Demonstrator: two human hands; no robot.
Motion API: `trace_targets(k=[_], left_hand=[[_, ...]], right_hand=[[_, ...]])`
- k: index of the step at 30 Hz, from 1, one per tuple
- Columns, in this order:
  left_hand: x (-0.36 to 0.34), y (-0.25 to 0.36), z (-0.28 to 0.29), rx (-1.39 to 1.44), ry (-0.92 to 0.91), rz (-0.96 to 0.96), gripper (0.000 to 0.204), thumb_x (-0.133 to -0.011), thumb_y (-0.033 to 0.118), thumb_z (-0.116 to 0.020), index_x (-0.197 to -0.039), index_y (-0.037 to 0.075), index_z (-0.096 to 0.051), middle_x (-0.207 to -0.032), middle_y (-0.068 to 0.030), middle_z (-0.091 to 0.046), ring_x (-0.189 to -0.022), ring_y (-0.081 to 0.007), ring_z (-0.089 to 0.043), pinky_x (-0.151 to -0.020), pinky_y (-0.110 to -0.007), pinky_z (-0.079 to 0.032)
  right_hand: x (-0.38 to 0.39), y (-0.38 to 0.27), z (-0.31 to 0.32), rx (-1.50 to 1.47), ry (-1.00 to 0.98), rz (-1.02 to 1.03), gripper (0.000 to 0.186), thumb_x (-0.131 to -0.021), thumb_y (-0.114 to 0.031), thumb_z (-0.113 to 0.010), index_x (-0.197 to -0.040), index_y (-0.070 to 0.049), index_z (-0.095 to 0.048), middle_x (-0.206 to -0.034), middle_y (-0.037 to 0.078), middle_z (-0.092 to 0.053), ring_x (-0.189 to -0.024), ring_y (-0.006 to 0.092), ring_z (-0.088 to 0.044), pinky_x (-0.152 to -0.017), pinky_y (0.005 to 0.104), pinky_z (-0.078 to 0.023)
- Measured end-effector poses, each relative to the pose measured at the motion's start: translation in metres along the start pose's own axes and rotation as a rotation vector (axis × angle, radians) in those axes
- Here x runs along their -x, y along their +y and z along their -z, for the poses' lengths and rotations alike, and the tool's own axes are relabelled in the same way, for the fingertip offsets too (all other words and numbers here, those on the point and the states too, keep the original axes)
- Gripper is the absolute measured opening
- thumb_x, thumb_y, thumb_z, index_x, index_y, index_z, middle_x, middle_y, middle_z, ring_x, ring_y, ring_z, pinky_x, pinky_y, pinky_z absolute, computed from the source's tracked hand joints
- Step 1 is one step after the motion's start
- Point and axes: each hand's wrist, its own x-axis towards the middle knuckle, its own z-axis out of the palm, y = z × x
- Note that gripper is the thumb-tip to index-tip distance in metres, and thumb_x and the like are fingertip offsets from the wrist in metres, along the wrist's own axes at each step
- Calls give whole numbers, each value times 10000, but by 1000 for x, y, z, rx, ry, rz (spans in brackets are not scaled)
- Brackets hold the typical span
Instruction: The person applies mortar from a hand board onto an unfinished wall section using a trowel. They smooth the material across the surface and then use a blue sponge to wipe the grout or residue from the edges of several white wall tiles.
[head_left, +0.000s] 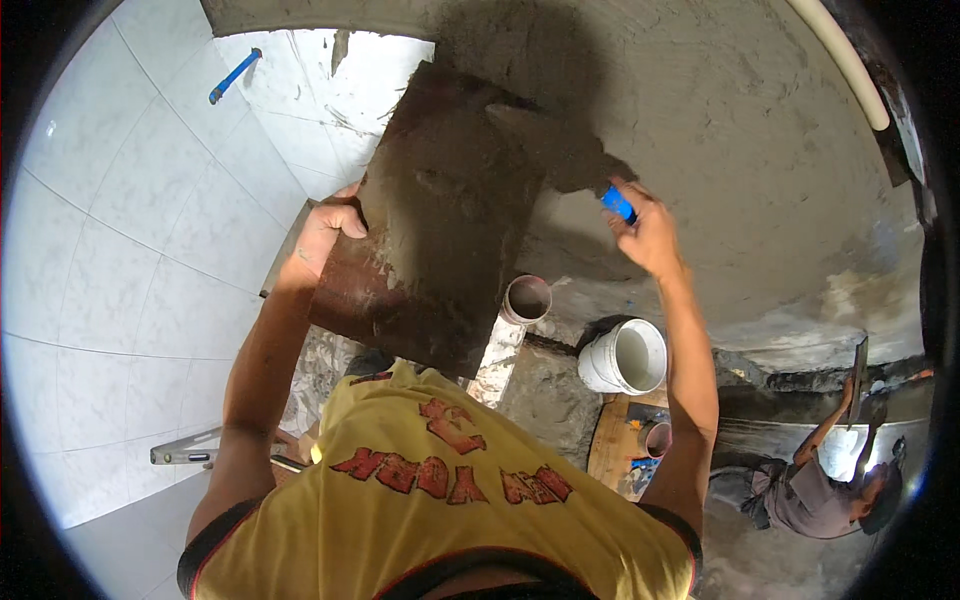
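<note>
My left hand [328, 232] grips the left edge of a large rectangular tile [350, 290], its thumb lying over the face. Grey-brown mortar [440, 215] is smeared across much of the tile's reddish-brown face, with bare patches toward the lower left. My right hand [650, 228] is closed round the blue handle of a trowel [618, 204]. The trowel's mortar-coated blade is hard to tell from the dark mortar at the tile's upper right side. Beyond the tile, a grey mortared wall [720, 130] carries the shadow of my head.
White tiled walls [130, 220] stand at left, with a blue pipe stub [235, 76]. Below are an open round pipe [527, 299], a white bucket [628, 357] and a wooden board [608, 440]. A metal level [185, 449] lies lower left. Another person [815, 490] works at lower right.
</note>
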Motion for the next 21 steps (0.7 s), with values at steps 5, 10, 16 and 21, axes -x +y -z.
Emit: trace_targets(k=[5, 10, 16, 21], left_hand=[[2, -7, 10, -34, 53, -102, 642, -649, -12, -491, -1287, -10, -556, -1084, -144, -656, -926, -246, -642, -835, -343, -531], [8, -11, 16, -608, 99, -370, 636, -668, -15, -495, -1300, -78, -536, -1185, -166, -644, -966, -237, -643, -879, -317, -518], [10, -3, -18, 57, 125, -69, 541, -723, -8, -487, -1257, -56, -558, -1039, -136, -666, -830, -217, -656, -775, -331, -556], [10, -7, -23, 180, 22, -51, 523, -740, 4, -475, -1247, -102, -544, -1114, -176, -661, -900, -270, -672, -818, -376, -566]], right_hand=[[28, -37, -18, 11, -83, 35, 465, -787, -78, -675, -1243, -9, -616, -1073, 224, -654, -885, 412, -658, -766, 410, -544], [38, -59, -28, -37, -114, 62, 467, -763, -69, -714, -1221, -33, -627, -1059, 199, -666, -876, 416, -662, -745, 436, -552], [13, -58, -3, 67, 175, 83, 484, -730, -59, -734, -1208, -81, -661, -1011, 155, -637, -861, 352, -647, -710, 428, -538], [-17, -66, 8, 285, 353, 246, 466, -733, -17, -705, -1188, -118, -696, -1017, 96, -644, -888, 269, -623, -727, 395, -511]])
